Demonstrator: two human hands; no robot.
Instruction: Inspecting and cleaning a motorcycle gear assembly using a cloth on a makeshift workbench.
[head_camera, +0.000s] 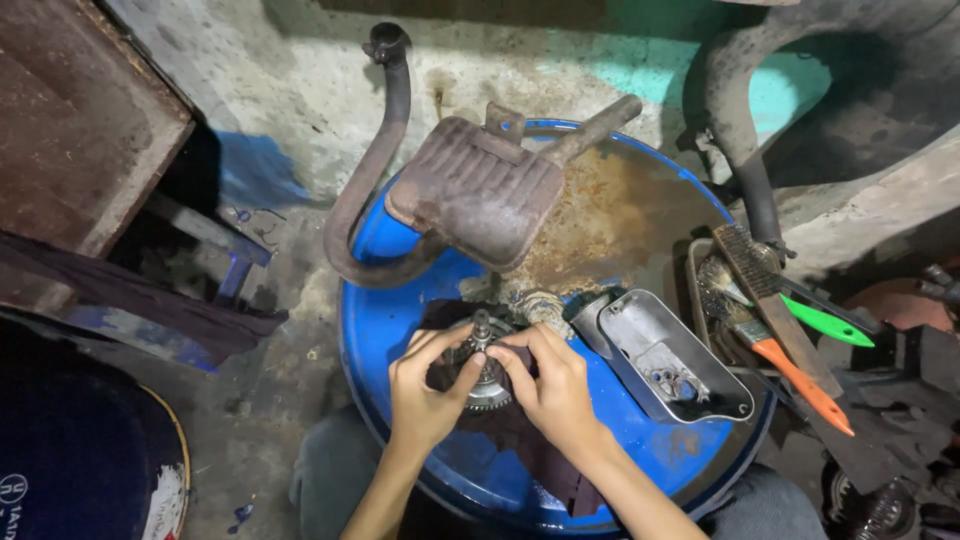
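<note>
On top of the blue drum (400, 330), seen from my head camera, my left hand (425, 395) and right hand (550, 390) pinch a round toothed gear part (487, 375) from both sides. It sits between my fingertips on a dark cloth (530, 450). I think the work is only partway: the part is still together.

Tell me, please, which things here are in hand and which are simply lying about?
In hand: left hand and right hand both grip the toothed gear assembly on the dark cloth.

Lying about: rusty exhaust muffler, metal cover, wire brushes, blue drum top.
</note>
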